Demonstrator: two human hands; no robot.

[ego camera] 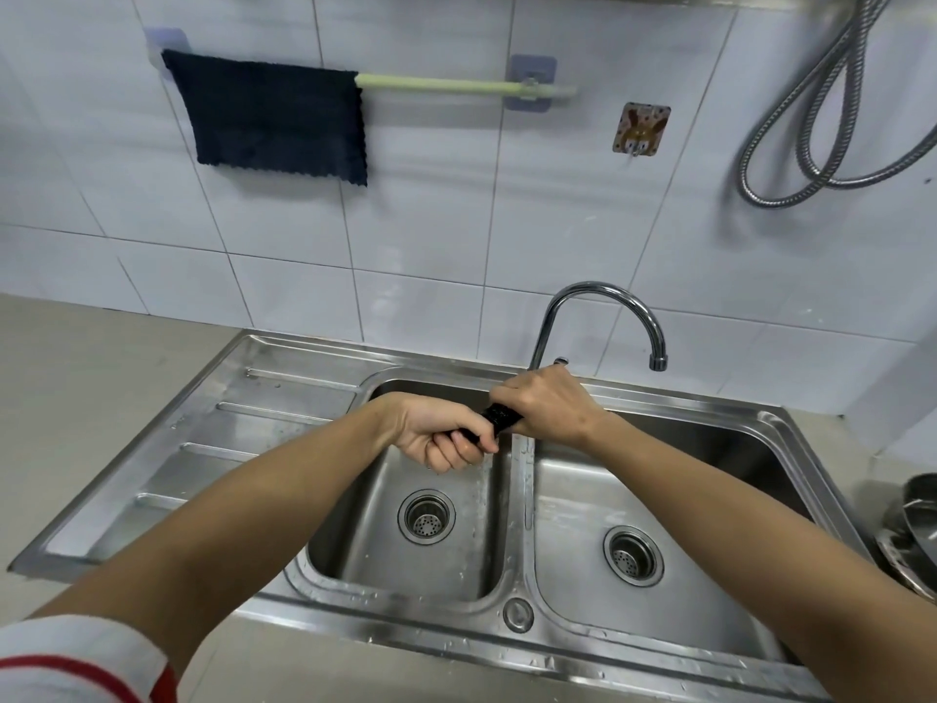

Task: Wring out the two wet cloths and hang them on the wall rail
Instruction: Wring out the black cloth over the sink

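A dark navy cloth (276,116) hangs spread over the left part of the pale green wall rail (456,85). Above the left basin of the steel double sink (517,504), both my hands grip a second dark cloth (499,417), twisted into a tight black roll. My left hand (438,438) is shut on its lower left end. My right hand (545,403) is shut on its upper right end, close to the tap base. Only a short stretch of the roll shows between the two fists.
A curved chrome tap (603,307) rises behind the sink divider. The ribbed drainboard (213,449) lies to the left. A metal shower hose (831,119) loops on the tiled wall at upper right, near a small sticker hook (640,128). Steel pots (912,530) sit at the right edge.
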